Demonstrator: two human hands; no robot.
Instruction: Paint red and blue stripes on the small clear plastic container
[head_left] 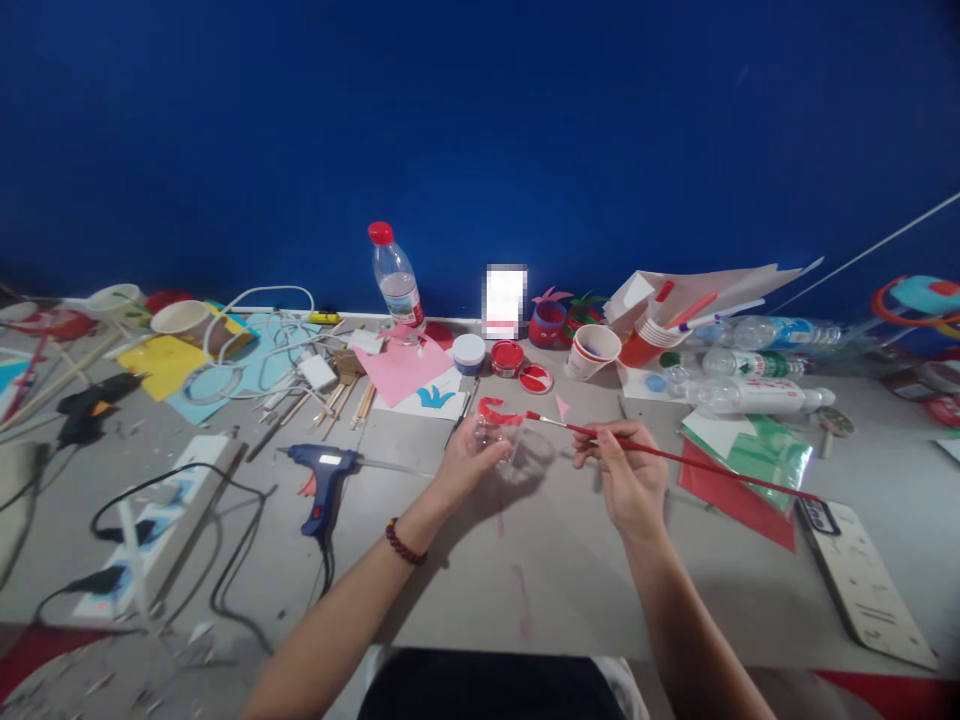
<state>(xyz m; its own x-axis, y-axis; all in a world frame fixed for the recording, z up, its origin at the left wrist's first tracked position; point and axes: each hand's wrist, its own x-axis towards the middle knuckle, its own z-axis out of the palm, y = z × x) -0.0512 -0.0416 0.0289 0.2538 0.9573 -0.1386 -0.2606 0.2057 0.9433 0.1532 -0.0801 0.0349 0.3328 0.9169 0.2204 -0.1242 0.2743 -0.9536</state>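
Near the middle of the table, my left hand [470,456] is wrapped round a small clear plastic piece [504,432] whose upper rim is coated in red paint. My right hand [630,474] grips a long red paintbrush [675,457] between thumb and fingers. The brush tip, red with paint, touches or is very close to the painted rim. Behind the hands stand an open jar of red paint [507,357], its paint-smeared lid [536,378] and a white-capped jar [469,353]. A paper cup [592,352] with dark liquid is to their right.
A blue glue gun [327,480] and a power strip [161,525] with cables lie left. A bottle [397,280] stands at the back. Plastic bottles [750,393], green and red sheets [739,500] and a phone [866,580] lie right. Pink paper [409,368] lies behind my left hand.
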